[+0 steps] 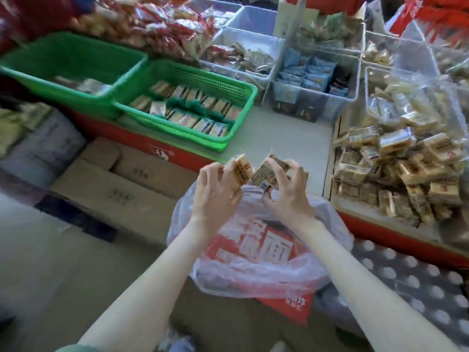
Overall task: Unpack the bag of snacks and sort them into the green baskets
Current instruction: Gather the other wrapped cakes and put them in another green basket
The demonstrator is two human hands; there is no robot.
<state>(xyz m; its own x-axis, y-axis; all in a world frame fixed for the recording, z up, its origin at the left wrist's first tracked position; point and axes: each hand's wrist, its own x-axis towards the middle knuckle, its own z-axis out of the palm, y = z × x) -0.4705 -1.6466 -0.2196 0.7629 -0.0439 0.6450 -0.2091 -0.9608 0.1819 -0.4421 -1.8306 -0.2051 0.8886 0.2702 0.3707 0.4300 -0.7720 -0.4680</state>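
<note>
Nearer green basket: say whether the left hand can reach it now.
Probably yes: the left hand, holding a snack packet, is just short of the nearer green basket; nothing stands between, and its top is open.

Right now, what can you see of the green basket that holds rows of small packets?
The green basket looks like moulded plastic, rectangular, with a thick rolled rim and a far wall pierced with small holes. It sits upright and open on the pale counter, its left side against a second green basket. Small wrapped packets lie inside in rows, covering most of the floor.
</note>
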